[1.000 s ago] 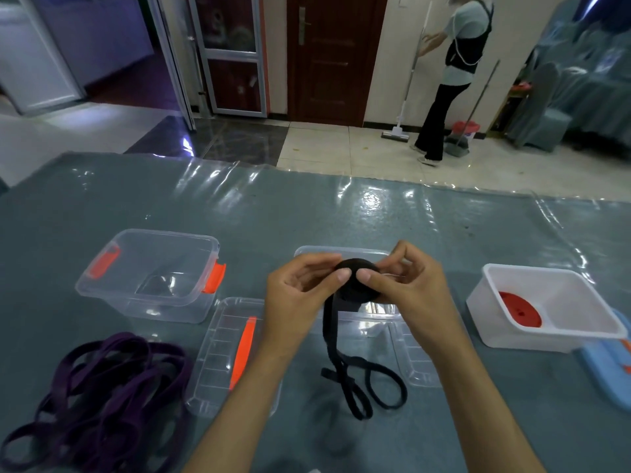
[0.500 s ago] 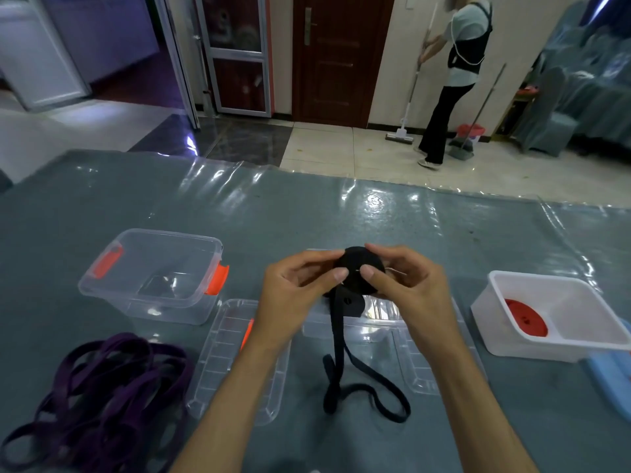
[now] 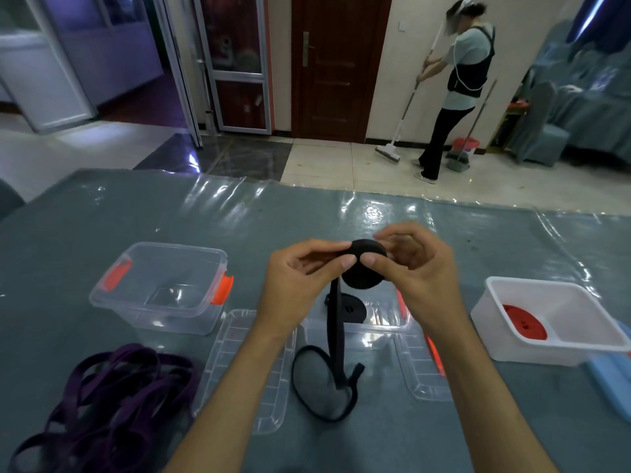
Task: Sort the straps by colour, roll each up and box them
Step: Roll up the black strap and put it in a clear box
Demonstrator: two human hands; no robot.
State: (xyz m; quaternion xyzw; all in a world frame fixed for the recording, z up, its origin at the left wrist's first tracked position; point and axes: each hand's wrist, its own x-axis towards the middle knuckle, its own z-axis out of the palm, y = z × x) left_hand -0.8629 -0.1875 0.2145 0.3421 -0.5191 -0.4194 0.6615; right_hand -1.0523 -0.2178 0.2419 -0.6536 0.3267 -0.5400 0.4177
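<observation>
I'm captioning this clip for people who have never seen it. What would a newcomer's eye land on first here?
First, the two hands at centre, left hand and right hand, pinching a half-wound black strap roll whose loose tail hangs to the table. Next, the purple strap pile at near left, and the red roll in the white box at right.

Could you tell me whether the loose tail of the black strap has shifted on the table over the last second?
Yes. The loose tail has been drawn in shorter toward the middle clear box as the roll grows.
</observation>
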